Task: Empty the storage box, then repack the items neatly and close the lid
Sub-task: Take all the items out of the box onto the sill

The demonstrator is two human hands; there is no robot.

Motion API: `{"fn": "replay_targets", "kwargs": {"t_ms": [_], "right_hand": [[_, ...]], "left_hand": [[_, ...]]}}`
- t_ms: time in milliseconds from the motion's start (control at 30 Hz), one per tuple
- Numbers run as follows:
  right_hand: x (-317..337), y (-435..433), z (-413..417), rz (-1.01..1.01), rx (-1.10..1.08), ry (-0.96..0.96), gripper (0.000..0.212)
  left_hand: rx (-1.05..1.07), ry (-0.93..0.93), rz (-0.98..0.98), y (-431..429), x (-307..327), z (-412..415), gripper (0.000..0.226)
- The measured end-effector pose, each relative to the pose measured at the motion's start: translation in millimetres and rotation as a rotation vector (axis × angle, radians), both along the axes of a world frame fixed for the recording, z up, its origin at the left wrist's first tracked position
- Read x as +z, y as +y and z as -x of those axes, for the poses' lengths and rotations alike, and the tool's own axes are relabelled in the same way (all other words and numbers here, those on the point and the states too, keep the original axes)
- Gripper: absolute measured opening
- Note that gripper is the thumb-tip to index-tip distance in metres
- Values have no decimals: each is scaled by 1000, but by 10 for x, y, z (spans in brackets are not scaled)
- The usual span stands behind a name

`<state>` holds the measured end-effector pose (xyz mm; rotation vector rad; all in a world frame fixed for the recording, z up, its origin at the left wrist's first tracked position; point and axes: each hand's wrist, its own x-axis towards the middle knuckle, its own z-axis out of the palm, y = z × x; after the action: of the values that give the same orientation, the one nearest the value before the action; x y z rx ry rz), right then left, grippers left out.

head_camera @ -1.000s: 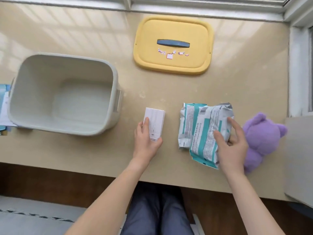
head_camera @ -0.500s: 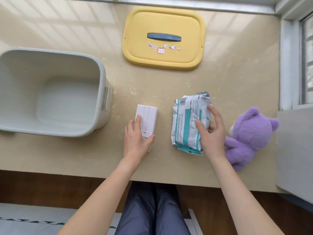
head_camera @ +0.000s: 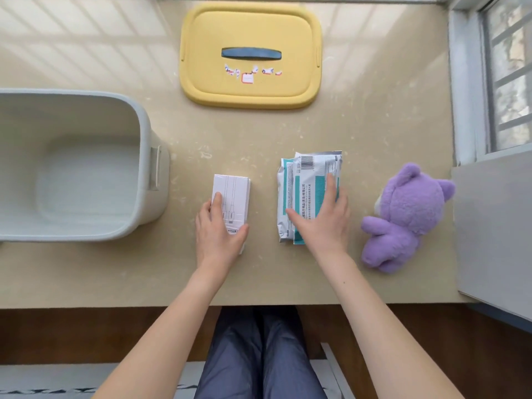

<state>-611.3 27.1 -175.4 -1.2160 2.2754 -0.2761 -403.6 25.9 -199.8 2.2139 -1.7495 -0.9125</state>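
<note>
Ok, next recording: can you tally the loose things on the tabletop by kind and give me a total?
Storage box: 1
Yellow lid: 1
White carton: 1
Teal-and-white packets, stacked, apparently two: 2
Purple plush toy: 1
Total: 6

The grey box (head_camera: 143, 156) is open on top, so a hand can reach straight in. Bare table (head_camera: 218, 133) lies between it, the yellow lid (head_camera: 250, 30) and the small white box (head_camera: 233, 188). The purple bear (head_camera: 408, 214) sits close right of the packet (head_camera: 305, 182).
</note>
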Motion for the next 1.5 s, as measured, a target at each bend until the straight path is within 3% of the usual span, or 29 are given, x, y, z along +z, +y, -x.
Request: {"fn": "replay_targets", "kwargs": {"t_ms": [133, 333, 633, 833, 1033, 1133, 1300, 1500], "right_hand": [[-52, -68, -222, -133, 53, 133, 107], [-94, -31, -247, 30, -11, 85, 96], [61, -8, -214, 17, 34, 81, 88], [1023, -8, -50, 399, 136, 34, 60], [2133, 90, 8, 609, 308, 100, 53], [2443, 248, -46, 671, 390, 114, 52], [2318, 580, -256, 573, 529, 45, 51], [2070, 794, -564, 416, 685, 95, 55]], "left_hand": [[2, 24, 16, 17, -7, -10, 88], [25, 82, 22, 25, 22, 4, 87], [-1, 62, -15, 2, 186, -33, 89], [-138, 55, 220, -75, 1201, -105, 55], [-268, -14, 556, 48, 2390, -273, 48], [-297, -64, 634, 316, 2702, -395, 47], [-235, -77, 553, 836, 2605, -635, 53], [-77, -43, 565, 1105, 2653, -996, 49]]}}
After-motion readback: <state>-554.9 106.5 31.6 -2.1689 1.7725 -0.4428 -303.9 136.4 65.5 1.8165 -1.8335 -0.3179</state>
